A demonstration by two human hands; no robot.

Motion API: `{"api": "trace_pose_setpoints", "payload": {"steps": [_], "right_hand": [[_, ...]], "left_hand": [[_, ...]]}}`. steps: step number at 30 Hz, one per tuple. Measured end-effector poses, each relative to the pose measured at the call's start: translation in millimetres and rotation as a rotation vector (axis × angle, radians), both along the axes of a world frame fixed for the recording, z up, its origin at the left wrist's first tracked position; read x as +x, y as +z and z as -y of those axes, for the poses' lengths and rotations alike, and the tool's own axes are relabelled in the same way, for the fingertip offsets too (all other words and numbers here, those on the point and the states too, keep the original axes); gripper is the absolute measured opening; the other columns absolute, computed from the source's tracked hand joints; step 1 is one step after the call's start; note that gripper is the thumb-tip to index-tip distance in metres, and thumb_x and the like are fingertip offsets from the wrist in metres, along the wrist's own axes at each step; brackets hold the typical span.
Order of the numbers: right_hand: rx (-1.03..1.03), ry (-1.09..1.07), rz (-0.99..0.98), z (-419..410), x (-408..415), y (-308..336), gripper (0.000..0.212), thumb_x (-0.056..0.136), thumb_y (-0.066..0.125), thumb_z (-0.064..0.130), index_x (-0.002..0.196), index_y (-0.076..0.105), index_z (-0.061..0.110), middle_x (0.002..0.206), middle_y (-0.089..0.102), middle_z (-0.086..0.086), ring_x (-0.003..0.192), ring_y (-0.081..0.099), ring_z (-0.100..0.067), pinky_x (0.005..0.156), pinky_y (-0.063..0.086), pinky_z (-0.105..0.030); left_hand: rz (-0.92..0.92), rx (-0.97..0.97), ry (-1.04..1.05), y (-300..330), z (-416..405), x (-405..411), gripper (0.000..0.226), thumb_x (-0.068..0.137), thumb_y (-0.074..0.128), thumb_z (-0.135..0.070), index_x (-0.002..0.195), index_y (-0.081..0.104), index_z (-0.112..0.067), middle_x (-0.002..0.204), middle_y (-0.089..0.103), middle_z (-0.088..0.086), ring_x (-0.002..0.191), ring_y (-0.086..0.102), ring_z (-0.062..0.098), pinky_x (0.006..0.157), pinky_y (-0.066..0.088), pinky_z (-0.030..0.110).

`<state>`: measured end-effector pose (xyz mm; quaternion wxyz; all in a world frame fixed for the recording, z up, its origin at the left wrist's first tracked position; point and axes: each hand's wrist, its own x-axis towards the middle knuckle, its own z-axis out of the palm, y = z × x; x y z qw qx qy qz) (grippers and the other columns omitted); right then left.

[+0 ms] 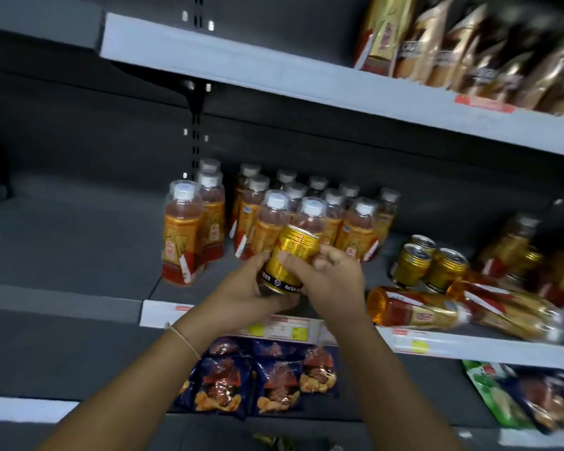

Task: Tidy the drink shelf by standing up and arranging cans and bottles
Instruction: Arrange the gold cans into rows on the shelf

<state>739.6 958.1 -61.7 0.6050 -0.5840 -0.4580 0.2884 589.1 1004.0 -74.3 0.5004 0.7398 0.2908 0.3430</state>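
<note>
A gold drink can (290,255) is held tilted in front of the middle shelf (163,315). My left hand (251,288) grips its lower part from the left and below. My right hand (331,281) holds its right side, thumb across the front. Behind it several orange-labelled bottles with white caps (274,219) stand upright in rows, and two more (183,236) stand apart to the left. To the right three gold cans (427,262) stand upright. Two orange bottles (417,309) lie on their sides near the shelf's front edge.
More bottles and cans (531,252) sit blurred at the far right. Snack bags (261,379) fill the shelf below, and brown pouches (469,43) stand on the shelf above. The middle shelf's left half (72,229) is bare grey.
</note>
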Motion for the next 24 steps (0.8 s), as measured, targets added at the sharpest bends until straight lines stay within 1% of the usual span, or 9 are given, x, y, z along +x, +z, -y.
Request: {"api": "trace_pose_setpoints", "payload": {"steps": [1,2,5,9,14,17,20,22,24], "right_hand": [[-0.005,-0.023,-0.01,10,12,2,0.08,0.055,0.088,0.052,0.12,0.069,0.01,0.105,0.078,0.0,0.1,0.074,-0.017,0.092,0.059,-0.045],[0.003,-0.036,-0.011,22,26,4,0.079,0.054,0.089,0.052,0.118,0.07,0.009,0.104,0.078,-0.001,0.099,0.074,-0.017,0.09,0.06,-0.044],[0.014,-0.065,0.032,61,67,11,0.05,0.059,0.086,0.047,0.097,0.075,0.016,0.091,0.079,0.004,0.088,0.076,-0.014,0.085,0.061,-0.041],[-0.011,-0.116,0.055,119,127,17,0.044,0.064,0.082,0.05,0.093,0.075,0.018,0.089,0.079,0.001,0.09,0.076,-0.018,0.09,0.059,-0.047],[-0.025,-0.25,0.1,192,201,24,0.031,0.073,0.085,0.043,0.086,0.076,0.017,0.081,0.078,0.006,0.079,0.075,-0.011,0.078,0.06,-0.036],[-0.048,-0.286,0.084,233,242,26,0.028,0.075,0.087,0.038,0.09,0.076,0.017,0.085,0.079,0.005,0.083,0.076,-0.012,0.081,0.061,-0.038],[-0.061,-0.364,0.098,277,279,29,0.028,0.075,0.087,0.04,0.09,0.074,0.019,0.085,0.078,0.008,0.08,0.075,-0.008,0.073,0.061,-0.029],[-0.047,-0.426,0.078,304,302,30,0.031,0.075,0.087,0.039,0.094,0.073,0.019,0.084,0.078,0.009,0.078,0.075,-0.007,0.067,0.058,-0.024],[-0.03,-0.485,0.06,328,325,30,0.032,0.075,0.088,0.038,0.097,0.07,0.022,0.083,0.077,0.012,0.076,0.074,-0.005,0.065,0.057,-0.021]], "left_hand": [[0.004,-0.013,-0.017,2,8,14,0.053,0.077,0.082,-0.017,0.123,0.058,-0.025,0.11,0.071,-0.009,0.102,0.066,0.002,0.088,0.053,0.022],[0.012,-0.017,-0.031,3,15,29,0.051,0.076,0.082,-0.014,0.12,0.059,-0.024,0.109,0.072,-0.006,0.101,0.067,0.006,0.089,0.053,0.025],[0.04,-0.045,-0.065,5,39,75,0.051,0.073,0.085,-0.012,0.117,0.062,-0.018,0.106,0.074,-0.002,0.099,0.069,0.013,0.086,0.055,0.028],[0.061,-0.077,-0.136,9,79,142,0.058,0.06,0.09,-0.017,0.111,0.062,-0.015,0.1,0.074,0.001,0.095,0.07,0.018,0.084,0.055,0.032],[0.002,0.018,-0.229,12,139,230,0.069,0.047,0.092,-0.032,0.109,0.063,-0.021,0.099,0.075,-0.001,0.093,0.071,0.02,0.086,0.056,0.05],[-0.075,0.217,-0.227,13,177,277,0.07,0.048,0.089,-0.049,0.11,0.06,-0.039,0.1,0.07,-0.02,0.09,0.067,0.0,0.08,0.059,0.037],[-0.167,0.41,-0.181,16,213,322,0.07,0.046,0.084,-0.059,0.105,0.049,-0.046,0.095,0.062,-0.028,0.087,0.058,-0.012,0.066,0.053,0.016],[-0.178,0.496,-0.219,19,234,351,0.071,0.047,0.082,-0.061,0.105,0.043,-0.049,0.095,0.059,-0.027,0.087,0.056,-0.012,0.062,0.047,0.009],[-0.177,0.551,-0.283,21,251,381,0.074,0.048,0.08,-0.064,0.109,0.043,-0.044,0.1,0.058,-0.021,0.088,0.058,-0.003,0.067,0.052,0.016]]}}
